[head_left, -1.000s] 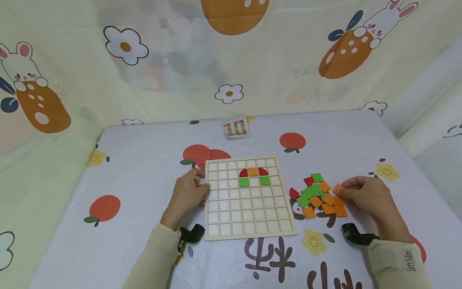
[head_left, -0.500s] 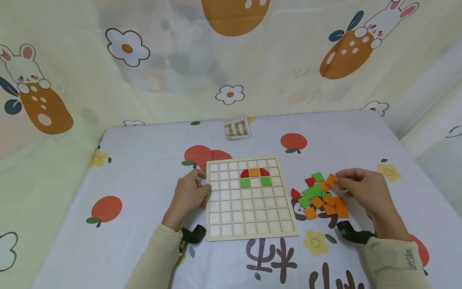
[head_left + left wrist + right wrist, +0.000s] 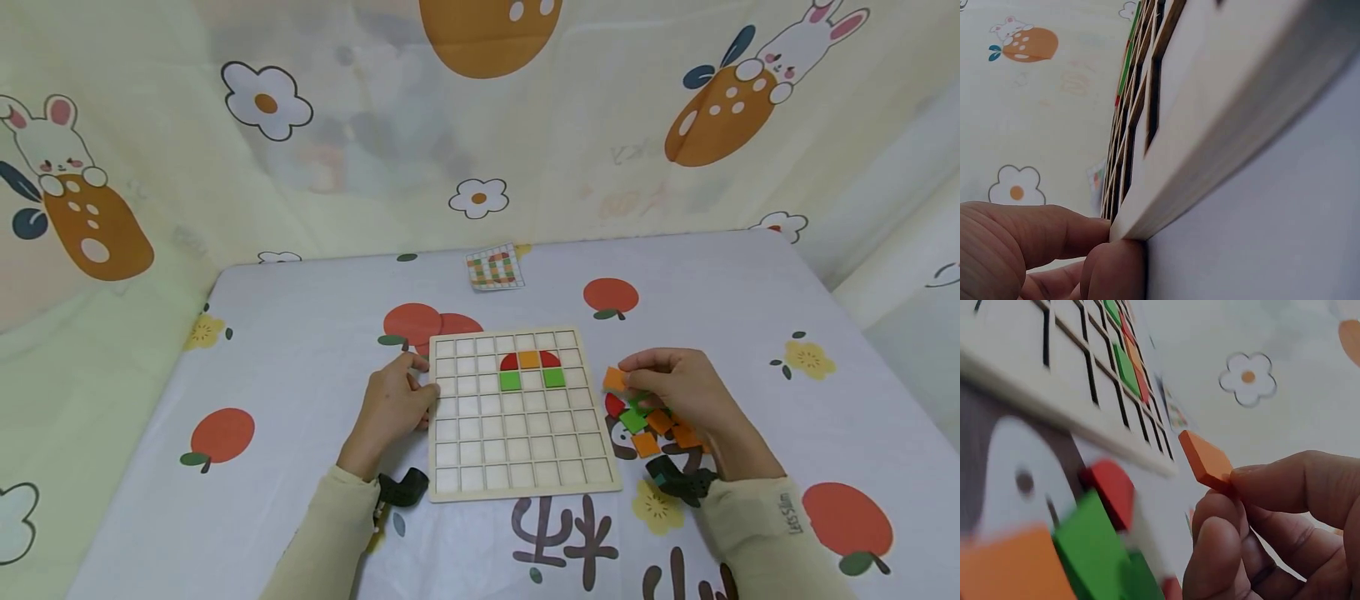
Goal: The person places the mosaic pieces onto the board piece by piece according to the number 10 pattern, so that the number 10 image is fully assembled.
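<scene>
A wooden grid board point(image 3: 525, 433) lies flat on the table, holding two red quarter-round pieces, an orange square point(image 3: 528, 359) and two green squares point(image 3: 554, 377) in its upper cells. My left hand point(image 3: 390, 408) holds the board's left edge; in the left wrist view its fingertips point(image 3: 1116, 265) are right at that edge. Between thumb and fingers, my right hand point(image 3: 678, 387) pinches an orange square tile point(image 3: 1204, 459), raised just right of the board. Beneath this hand lies a pile of loose tiles point(image 3: 645, 444) in orange, green and red, partly hidden by it.
A small card with a coloured grid pattern point(image 3: 495, 267) lies at the back of the table, behind the board. The white tablecloth point(image 3: 300, 350) is printed with fruit and flowers. A patterned curtain point(image 3: 375, 167) hangs behind the table.
My right hand has lifted the orange tile from the pile's right side and carried it left, over the pile toward the board. My left hand stays at the board's edge.
</scene>
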`<state>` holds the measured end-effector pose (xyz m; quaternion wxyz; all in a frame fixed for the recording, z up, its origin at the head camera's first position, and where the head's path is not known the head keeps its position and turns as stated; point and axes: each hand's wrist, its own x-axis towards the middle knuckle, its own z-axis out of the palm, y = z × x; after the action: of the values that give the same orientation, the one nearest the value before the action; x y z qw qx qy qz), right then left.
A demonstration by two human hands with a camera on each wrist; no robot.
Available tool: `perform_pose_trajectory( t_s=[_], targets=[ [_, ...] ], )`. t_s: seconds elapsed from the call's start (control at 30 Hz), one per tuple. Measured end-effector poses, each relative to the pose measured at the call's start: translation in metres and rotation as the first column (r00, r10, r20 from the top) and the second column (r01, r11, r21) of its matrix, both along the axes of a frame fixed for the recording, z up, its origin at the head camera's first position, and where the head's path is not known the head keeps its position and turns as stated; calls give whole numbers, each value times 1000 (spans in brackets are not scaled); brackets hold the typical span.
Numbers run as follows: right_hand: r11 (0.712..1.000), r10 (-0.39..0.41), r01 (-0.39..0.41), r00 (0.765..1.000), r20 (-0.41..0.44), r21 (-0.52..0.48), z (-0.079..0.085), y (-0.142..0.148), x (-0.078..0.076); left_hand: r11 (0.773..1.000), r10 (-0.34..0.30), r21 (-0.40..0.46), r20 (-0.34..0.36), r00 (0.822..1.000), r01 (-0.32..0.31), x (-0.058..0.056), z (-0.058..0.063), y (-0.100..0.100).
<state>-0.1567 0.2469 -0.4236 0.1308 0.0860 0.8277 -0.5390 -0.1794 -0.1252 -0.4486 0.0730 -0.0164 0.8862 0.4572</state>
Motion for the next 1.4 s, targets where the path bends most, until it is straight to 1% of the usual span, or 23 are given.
perform_pose_trajectory(
  t_s=[0.2, 0.4, 0.53, 0.67, 0.8, 1.13, 1.4],
  targets=[
    [996, 77, -77, 997, 2, -34, -1, -19, -7, 1000, -5, 3, -3, 1000, 5, -1, -1, 0],
    [990, 109, -105, 994, 31, -99, -5, -34, -12, 1000, 0, -9, 4, 1000, 1, 0, 0, 1],
    [985, 133, -126, 990, 48, -121, -8, -39, -14, 1000, 0, -13, 6, 1000, 0, 0, 1, 1],
    [984, 149, -142, 987, 60, -112, -10, -44, -16, 1000, 1, -13, 4, 1000, -1, 0, 1, 1],
    [982, 171, -165, 983, 61, -92, -8, -50, -17, 1000, 2, -10, 1, 1000, -2, 0, 1, 1],
    [976, 215, -216, 976, 28, 22, -3, -57, -17, 1000, 4, -13, -1, 1000, -4, 0, 1, 1],
    [969, 236, -237, 972, 21, 68, -3, -57, -17, 1000, -1, -14, -3, 1000, 1, 0, 1, 0]
  ],
)
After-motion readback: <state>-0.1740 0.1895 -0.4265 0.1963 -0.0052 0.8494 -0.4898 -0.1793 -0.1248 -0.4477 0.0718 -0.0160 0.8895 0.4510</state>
